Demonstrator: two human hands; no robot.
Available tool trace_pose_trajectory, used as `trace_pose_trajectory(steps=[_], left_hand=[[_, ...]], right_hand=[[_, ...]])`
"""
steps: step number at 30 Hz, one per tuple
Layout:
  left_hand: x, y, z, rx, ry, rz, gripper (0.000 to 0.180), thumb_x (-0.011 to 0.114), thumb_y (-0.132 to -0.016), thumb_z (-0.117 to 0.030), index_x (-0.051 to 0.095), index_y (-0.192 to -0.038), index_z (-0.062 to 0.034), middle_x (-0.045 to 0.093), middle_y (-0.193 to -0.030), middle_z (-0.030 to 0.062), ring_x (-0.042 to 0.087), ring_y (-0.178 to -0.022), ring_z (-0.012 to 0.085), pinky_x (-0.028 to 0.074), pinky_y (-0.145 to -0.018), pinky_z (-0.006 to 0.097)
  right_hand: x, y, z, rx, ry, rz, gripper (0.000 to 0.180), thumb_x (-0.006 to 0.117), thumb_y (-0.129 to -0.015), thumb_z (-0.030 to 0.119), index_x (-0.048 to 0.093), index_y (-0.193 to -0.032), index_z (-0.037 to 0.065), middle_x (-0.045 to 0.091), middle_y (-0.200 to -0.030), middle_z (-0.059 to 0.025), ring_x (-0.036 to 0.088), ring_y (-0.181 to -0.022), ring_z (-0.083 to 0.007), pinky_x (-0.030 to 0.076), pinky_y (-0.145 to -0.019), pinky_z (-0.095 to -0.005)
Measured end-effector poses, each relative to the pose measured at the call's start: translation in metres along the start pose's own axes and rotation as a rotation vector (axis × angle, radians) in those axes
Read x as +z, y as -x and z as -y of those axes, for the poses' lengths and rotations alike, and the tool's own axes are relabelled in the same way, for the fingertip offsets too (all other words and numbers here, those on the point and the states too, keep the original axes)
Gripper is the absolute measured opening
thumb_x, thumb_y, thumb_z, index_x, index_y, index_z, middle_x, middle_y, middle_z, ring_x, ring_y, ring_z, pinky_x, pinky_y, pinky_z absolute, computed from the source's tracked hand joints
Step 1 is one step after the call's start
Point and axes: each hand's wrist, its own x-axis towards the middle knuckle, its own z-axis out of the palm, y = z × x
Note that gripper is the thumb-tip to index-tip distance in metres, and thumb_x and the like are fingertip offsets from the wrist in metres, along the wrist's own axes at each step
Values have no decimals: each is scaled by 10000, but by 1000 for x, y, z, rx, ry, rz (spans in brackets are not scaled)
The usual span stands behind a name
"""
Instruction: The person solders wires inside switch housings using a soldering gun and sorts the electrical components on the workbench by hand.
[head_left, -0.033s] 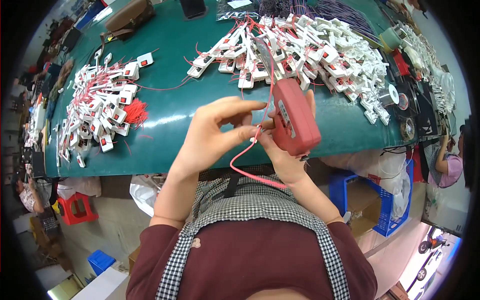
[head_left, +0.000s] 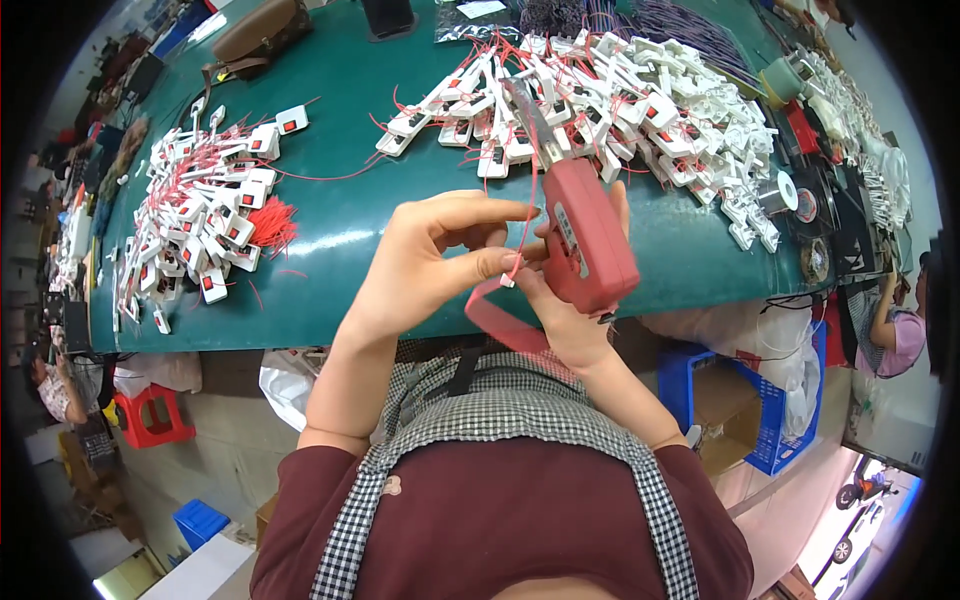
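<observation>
My left hand (head_left: 415, 265) pinches a thin red wire (head_left: 527, 225) between thumb and forefinger. A small white piece (head_left: 507, 280) shows on the wire just below those fingertips. Below it the wire's loose end hangs in a loop, smeared by motion. My right hand (head_left: 575, 330) grips a red hand-held tool (head_left: 597, 240) with a long metal nose (head_left: 535, 120) pointing away from me. The right fingertips meet the left ones at the wire, partly hidden behind the tool. Beyond the tool lies a heap of white switch housings (head_left: 660, 110) with red rockers and red wires.
At the left lies a second pile of white switch housings (head_left: 205, 215), beside a bundle of short red wires (head_left: 270, 222). A brown bag (head_left: 258, 35) sits at the far left. A wire spool (head_left: 778, 192) stands right. Blue crates (head_left: 795, 430) are under the table.
The loose lower end of the red wire has swung and blurred. The tool has tilted very slightly, and the wire's upper part has shifted left. Both hands hold nearly the same place.
</observation>
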Motion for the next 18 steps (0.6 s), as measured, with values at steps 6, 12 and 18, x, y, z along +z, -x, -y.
trace_pose_trajectory(steps=[6, 12, 18], left_hand=[[-7, -9, -5, -110, 256, 57, 166, 693, -681, -35, 649, -824, 36, 604, -760, 67, 525, -669, 97, 418, -576, 228], [4, 2, 11, 275, -233, -46, 150, 649, -712, -2, 665, -861, -12, 581, -730, 62, 547, -655, 136, 434, -566, 241], [2, 1, 3, 240, -105, -163, 151, 651, -726, -25, 672, -875, -19, 567, -711, 56, 541, -645, 126, 427, -568, 233]], right_hand=[[1, -1, 0, 57, 14, 15, 970, 626, -723, -83, -27, -1404, 144, 492, -1077, -113, 595, -841, -150, 498, -716, -280], [-1, -6, -3, 2, 106, -3, 965, 621, -720, -90, -19, -1406, 135, 508, -1065, -107, 592, -843, -135, 489, -720, -266], [6, -9, 2, 64, -6, 45, 952, 611, -723, -90, -9, -1408, 138, 504, -1060, -97, 586, -836, -132, 481, -734, -266]])
